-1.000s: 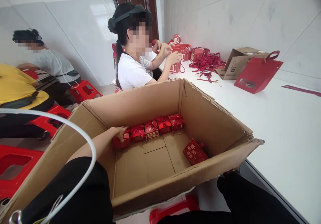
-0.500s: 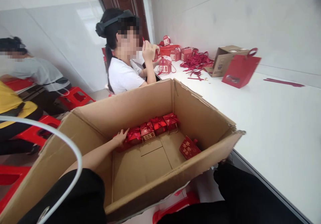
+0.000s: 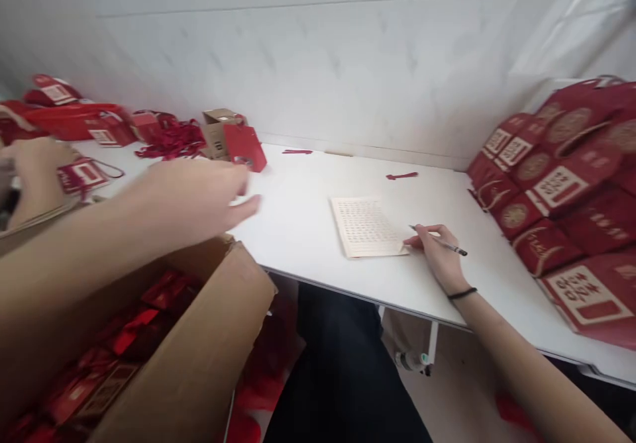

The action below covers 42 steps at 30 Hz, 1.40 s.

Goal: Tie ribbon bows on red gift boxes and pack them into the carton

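Pen (image 3: 448, 244): slim, dark at the end, tilted in the right hand (image 3: 440, 256).
Paper (image 3: 366, 226): cream, with rows of writing, flat on white table (image 3: 298, 198).

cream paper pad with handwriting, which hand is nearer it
Right. The right hand is at the lower right corner of the paper pad; the left hand is farther off, to its left.

left hand (image 3: 196, 188): out of carton (image 3: 199, 337) | right hand (image 3: 440, 257): appeared, holding pen (image 3: 451, 246)

Thin black right-wrist band (image 3: 462, 294), dark trousers (image 3: 342, 370), bare forearms (image 3: 524, 357)
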Each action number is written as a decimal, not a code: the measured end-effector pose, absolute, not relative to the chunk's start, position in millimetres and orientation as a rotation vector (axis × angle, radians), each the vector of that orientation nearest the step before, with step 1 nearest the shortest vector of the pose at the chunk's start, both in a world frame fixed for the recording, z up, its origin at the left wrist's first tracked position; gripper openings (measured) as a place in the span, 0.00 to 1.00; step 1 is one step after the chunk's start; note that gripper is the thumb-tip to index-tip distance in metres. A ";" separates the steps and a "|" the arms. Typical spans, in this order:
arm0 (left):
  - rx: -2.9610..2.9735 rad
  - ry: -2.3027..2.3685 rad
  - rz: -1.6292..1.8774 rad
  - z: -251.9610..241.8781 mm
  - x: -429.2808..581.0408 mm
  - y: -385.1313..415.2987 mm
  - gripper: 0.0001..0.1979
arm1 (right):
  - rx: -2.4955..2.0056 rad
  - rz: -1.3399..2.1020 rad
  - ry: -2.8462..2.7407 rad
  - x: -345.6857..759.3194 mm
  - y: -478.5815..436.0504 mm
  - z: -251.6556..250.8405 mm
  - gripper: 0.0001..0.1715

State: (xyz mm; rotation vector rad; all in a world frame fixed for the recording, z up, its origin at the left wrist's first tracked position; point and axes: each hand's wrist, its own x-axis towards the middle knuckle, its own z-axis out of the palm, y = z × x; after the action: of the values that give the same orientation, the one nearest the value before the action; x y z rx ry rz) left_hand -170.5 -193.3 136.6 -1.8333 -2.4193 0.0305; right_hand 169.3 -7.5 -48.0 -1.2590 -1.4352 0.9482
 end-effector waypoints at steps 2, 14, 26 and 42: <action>-2.022 -2.190 0.210 133.3 -113.2 -136.2 0.15 | -1.276 0.977 -1.393 168.7 -5.5 -46.6 0.27; -2.810 -2.028 -0.029 1.5 -8.5 27.9 0.12 | -1.091 1.281 -1.166 173.1 14.0 -52.3 0.21; -2.747 -2.220 -0.168 -15.4 6.9 11.3 0.34 | -1.237 1.142 -1.438 172.8 31.3 -49.2 0.20; -2.577 -2.358 -0.119 -19.7 27.1 5.3 0.33 | -1.326 1.025 -1.736 170.4 21.6 -44.6 0.16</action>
State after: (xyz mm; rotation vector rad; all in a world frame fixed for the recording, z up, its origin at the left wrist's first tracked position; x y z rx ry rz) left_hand 27.1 5.3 -19.7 -2.5769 -2.3580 -0.1190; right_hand 170.4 21.6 -44.6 -1.3259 -1.7365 1.0253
